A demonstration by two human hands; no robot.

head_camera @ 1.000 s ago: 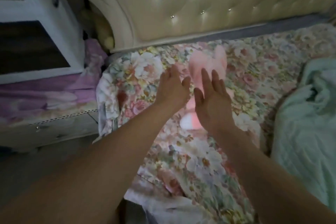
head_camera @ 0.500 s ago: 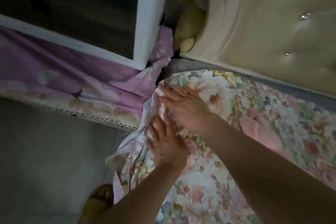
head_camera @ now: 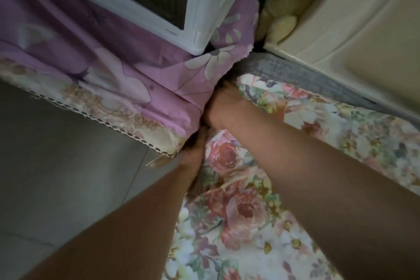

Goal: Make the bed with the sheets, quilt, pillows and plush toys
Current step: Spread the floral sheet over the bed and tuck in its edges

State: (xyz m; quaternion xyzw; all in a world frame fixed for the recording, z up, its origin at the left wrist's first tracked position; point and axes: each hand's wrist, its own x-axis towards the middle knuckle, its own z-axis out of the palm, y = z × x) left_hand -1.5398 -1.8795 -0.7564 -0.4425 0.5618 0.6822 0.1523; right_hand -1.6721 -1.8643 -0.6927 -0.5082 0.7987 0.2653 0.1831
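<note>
The floral sheet [head_camera: 238, 211] covers the bed's head corner. My left hand [head_camera: 195, 145] lies flat against the side of the mattress, its fingers pushed down into the narrow gap beside the bed. Just above it, my right hand [head_camera: 221, 107] is bent at the wrist and pressed into the same gap at the sheet's corner. Its fingers are hidden under the edge of a purple cloth [head_camera: 113, 57]. A strip of grey mattress [head_camera: 295, 73] shows between the sheet and the cream headboard [head_camera: 363, 29]. No quilt or pillow is in view.
A low stand draped in the purple cloth sits tight against the bed, with a white cabinet [head_camera: 204, 7] on it. A yellowish plush toy [head_camera: 281, 27] is wedged between cabinet and headboard. Grey tiled floor [head_camera: 56, 166] lies to the left.
My view swung from the pink plush toy on the bed to the bed's corner. Both hands slid off the top of the sheet and down into the gap beside the stand.
</note>
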